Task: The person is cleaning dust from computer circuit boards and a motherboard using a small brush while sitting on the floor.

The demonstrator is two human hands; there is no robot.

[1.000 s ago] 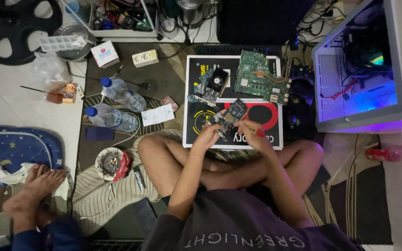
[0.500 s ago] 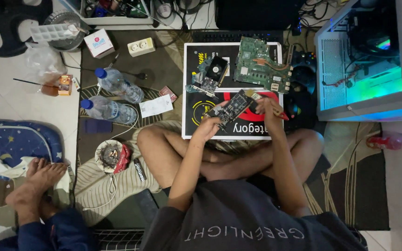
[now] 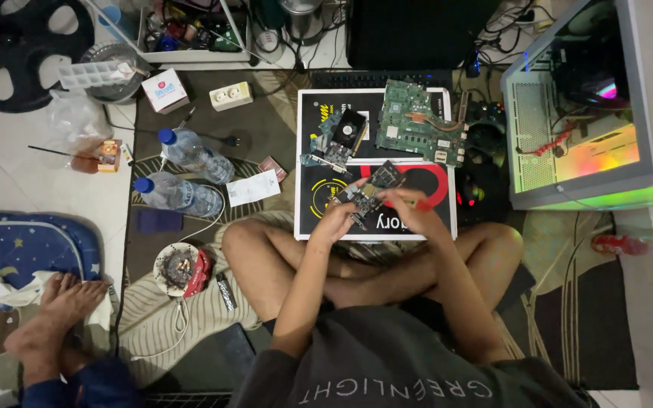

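I sit cross-legged on the floor and hold a small dark circuit card (image 3: 368, 189) above a black flat box (image 3: 319, 208). My left hand (image 3: 338, 221) grips the card's lower left end. My right hand (image 3: 410, 205) is at its right end, fingers closed on a thin reddish tool, whose tip I cannot make out. Beyond the card, on the box, lie a graphics card with a fan (image 3: 339, 140) and a green motherboard (image 3: 416, 123).
An open, lit computer case (image 3: 598, 113) stands at the right. Two water bottles (image 3: 190, 155) (image 3: 171, 195), a paper slip (image 3: 252, 187), a socket block (image 3: 230, 96) and an ashtray (image 3: 177, 268) lie left. Another person's feet (image 3: 58, 310) rest at lower left.
The view has shifted slightly. Both hands with the small card have drawn a little nearer to my legs. The other person's feet have shifted slightly.
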